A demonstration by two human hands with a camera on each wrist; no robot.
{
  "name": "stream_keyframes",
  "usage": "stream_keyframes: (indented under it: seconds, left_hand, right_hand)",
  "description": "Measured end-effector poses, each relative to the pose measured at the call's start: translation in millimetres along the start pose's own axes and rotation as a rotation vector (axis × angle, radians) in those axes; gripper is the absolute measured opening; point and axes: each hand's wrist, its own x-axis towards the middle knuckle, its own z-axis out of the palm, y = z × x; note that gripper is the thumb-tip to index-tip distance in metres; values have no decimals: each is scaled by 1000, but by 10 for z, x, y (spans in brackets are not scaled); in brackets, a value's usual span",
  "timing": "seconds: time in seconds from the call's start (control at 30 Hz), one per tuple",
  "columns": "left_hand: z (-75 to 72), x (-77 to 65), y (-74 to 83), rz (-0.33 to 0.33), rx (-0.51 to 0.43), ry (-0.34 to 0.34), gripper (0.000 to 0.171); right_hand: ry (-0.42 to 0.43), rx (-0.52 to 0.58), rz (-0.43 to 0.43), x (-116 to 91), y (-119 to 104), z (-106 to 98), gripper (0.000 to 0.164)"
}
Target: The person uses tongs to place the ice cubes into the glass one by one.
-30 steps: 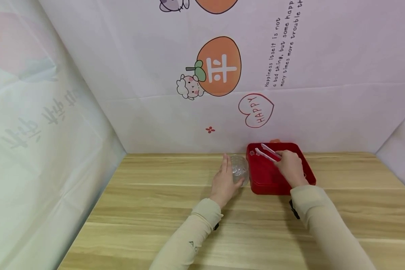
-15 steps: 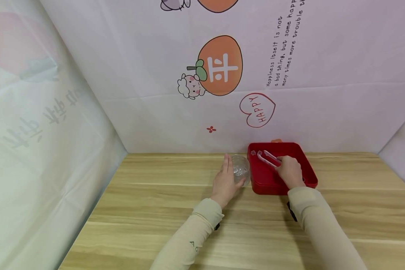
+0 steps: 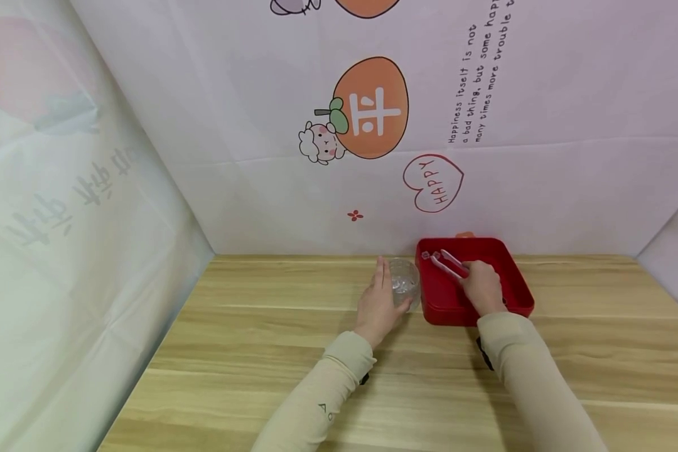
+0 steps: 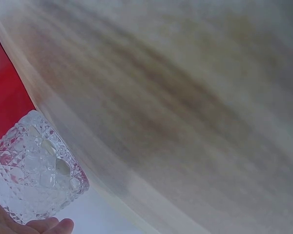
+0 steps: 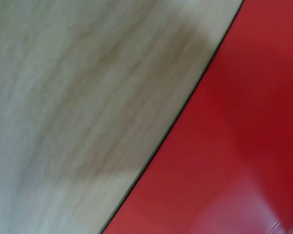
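My left hand (image 3: 377, 309) holds a clear cut-glass tumbler (image 3: 405, 284), fingers along its left side and thumb at the near side. Small clear pieces show inside it. In the left wrist view, the faceted tumbler (image 4: 36, 170) sits between thumb and fingertips. Over the red tray (image 3: 443, 295), my right hand (image 3: 484, 289) grips a pair of pale tongs (image 3: 449, 269). Their tips reach the far left corner, right at a small clear piece (image 3: 435, 255). Another small clear piece (image 3: 425, 255) lies just to its left. The right wrist view shows mostly the tray's red side (image 5: 224, 146).
The tray stands against the printed white backdrop (image 3: 294, 207) at the back of the wood-grain table (image 3: 248, 339), close to the tumbler's right side. A white sheet (image 3: 90, 263) hangs along the left.
The tongs have come down into the tray's far left corner and their tips are closer together. My right hand has shifted slightly down; the left hand keeps its hold on the tumbler.
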Motion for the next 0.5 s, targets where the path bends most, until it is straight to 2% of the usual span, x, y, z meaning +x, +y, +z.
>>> stream_keyframes:
  seconds: [0.2, 0.5]
  left_hand:
    - [-3, -1, -2, -3, -12, -1, 91]
    - [-9, -1, -7, 3, -6, 4, 90]
  right_hand:
    - [-32, 7, 26, 28, -26, 21, 39]
    - [-22, 8, 23, 50, -36, 52, 36]
